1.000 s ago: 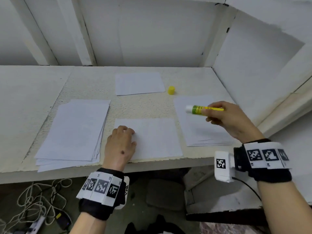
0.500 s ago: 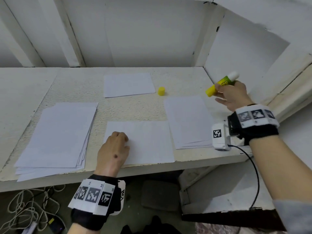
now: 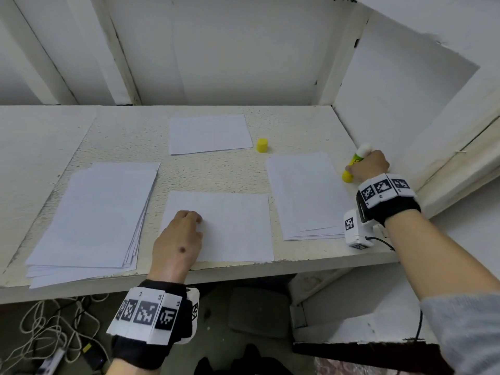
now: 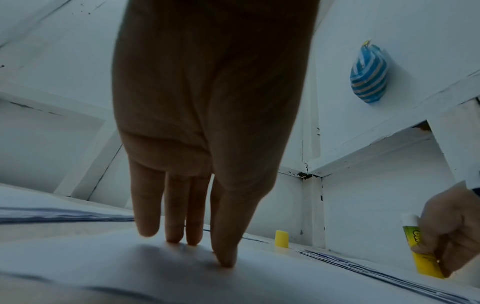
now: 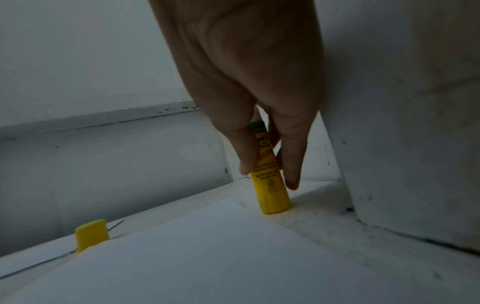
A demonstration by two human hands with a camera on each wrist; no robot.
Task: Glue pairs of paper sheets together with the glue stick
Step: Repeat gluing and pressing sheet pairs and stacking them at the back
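My right hand [image 3: 369, 166] pinches the yellow glue stick [image 3: 354, 165] [image 5: 270, 181] [image 4: 418, 248] and stands it upright, base on the table by the right wall, white glue tip up. Its yellow cap [image 3: 262, 145] [image 5: 91, 234] [image 4: 281, 238] stands apart near the middle back. My left hand [image 3: 178, 242] [image 4: 192, 236] presses straight fingertips onto the single sheet [image 3: 227, 226] at the front centre. A small paper stack [image 3: 305, 193] lies just left of the glue stick.
A thick stack of sheets [image 3: 92, 215] lies at the left, and one sheet [image 3: 208, 133] lies at the back centre. White walls close the back and right of the table [image 3: 216, 174]. Cables lie on the floor below. A blue striped object [image 4: 369, 72] hangs on the wall.
My right hand carried the uncapped glue stick from over the right stack to the table's right edge, turned it tip-up and lowered its base to the surface. The left hand stayed on the front sheet.
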